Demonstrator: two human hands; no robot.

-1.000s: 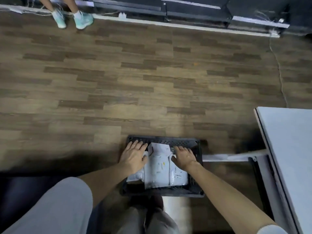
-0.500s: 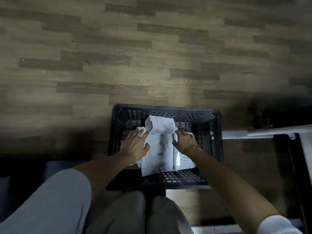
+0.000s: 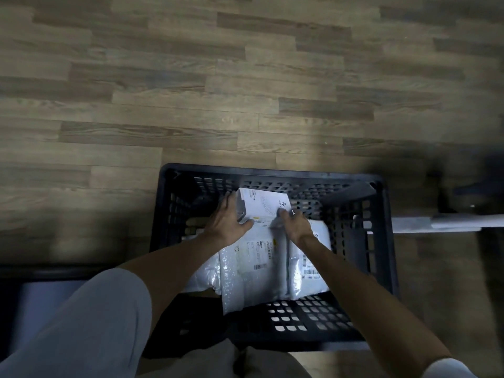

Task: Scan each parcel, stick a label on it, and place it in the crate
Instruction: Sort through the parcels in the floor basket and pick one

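One crate (image 3: 387,241), black and slatted. One box (image 3: 261,204), white, inside it. Three bags, all white: one bubble bag (image 3: 245,282) in the middle, one (image 3: 308,271) to its right, one (image 3: 203,279) partly hidden at its left. Two hands: left (image 3: 225,223), right (image 3: 296,225). Two printed labels (image 3: 263,248) facing up.

A black plastic crate (image 3: 381,241) with holes in its walls is sitting on the floor. White bubble-wrap parcels (image 3: 245,274) with barcode labels are lying flat inside it, side by side. A small white box (image 3: 260,204) is resting tilted on top of them, toward the crate's 12 o'clock wall.
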